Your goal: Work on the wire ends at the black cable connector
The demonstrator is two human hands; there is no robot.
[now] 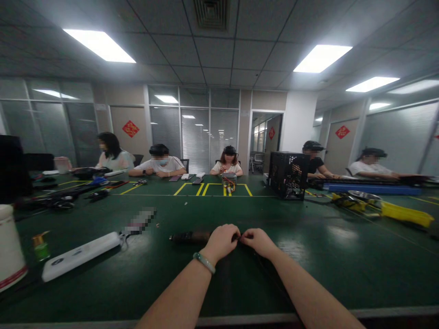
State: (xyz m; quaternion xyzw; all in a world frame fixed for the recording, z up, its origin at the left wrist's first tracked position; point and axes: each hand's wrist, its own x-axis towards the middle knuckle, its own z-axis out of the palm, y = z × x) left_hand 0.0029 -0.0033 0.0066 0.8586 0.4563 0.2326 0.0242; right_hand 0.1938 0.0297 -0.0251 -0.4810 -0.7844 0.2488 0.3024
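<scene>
Both my hands meet over the green table (308, 256), a little ahead of me. My left hand (222, 240), with a pale green bracelet at the wrist, is closed in a pinch. My right hand (259, 240) is closed too, its fingertips touching the left's. Between them is a small dark thing I cannot make out. A dark elongated object (190, 236) lies on the table just left of my left hand, and a thin dark cable (264, 269) runs toward me under my right forearm.
A white power strip (80, 256) lies to the left, with a small green bottle (41, 249) and a white container (10, 249) beyond it. A black perforated case (288, 176) stands at the far right, yellow parts (404, 212) beside it. Several people sit along the far edge.
</scene>
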